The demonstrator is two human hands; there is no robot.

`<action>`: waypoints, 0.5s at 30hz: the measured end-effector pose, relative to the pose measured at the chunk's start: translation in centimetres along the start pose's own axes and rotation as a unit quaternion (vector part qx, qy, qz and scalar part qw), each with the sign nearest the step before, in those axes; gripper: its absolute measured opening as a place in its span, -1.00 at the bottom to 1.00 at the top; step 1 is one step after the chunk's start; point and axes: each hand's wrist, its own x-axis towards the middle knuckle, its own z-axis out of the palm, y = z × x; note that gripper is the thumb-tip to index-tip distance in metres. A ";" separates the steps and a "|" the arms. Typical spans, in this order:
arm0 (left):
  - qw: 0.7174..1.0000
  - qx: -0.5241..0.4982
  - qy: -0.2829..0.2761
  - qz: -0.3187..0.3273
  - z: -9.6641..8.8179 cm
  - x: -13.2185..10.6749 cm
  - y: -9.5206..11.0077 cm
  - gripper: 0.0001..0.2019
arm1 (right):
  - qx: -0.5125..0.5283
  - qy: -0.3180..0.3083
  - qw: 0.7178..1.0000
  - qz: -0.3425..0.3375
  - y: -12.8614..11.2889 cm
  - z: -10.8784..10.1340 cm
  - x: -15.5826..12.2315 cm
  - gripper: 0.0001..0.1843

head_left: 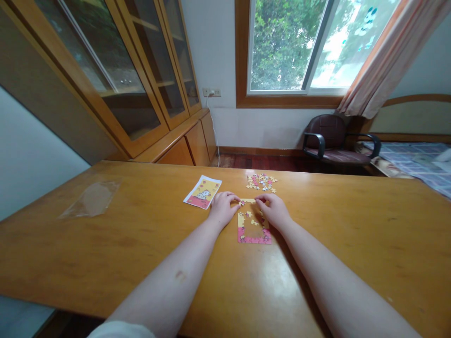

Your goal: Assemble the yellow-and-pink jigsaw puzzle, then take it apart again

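A partly joined jigsaw puzzle frame (254, 239) lies on the table, pink along its near edge and yellow higher up the sides. Beyond it, a short yellow strip of joined puzzle pieces (248, 201) spans the space between my hands. My left hand (224, 206) has its fingers closed at the strip's left end. At the right end, the fingertips of my right hand (273, 210) pinch the strip, and this hand covers part of the frame's right side. A few loose yellow pieces (254, 222) lie inside the frame.
A heap of loose puzzle pieces (261, 181) lies near the table's far edge. The picture card (203, 192) is left of my left hand. A clear plastic bag (92, 199) rests farther left on the wooden table (148, 244). An armchair (327, 141) stands beyond the table.
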 end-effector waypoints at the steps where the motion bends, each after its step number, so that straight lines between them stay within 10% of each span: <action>1: 1.000 0.000 -0.001 -0.001 0.0 0.0 0.0 -0.88 | -0.002 0.000 1.000 -0.001 0.0 0.0 0.0 -0.80; 15: 1.000 0.003 0.006 0.003 0.2 0.1 -0.3 -0.82 | -0.134 -0.122 0.976 -0.125 -0.6 -0.1 -0.3 -0.76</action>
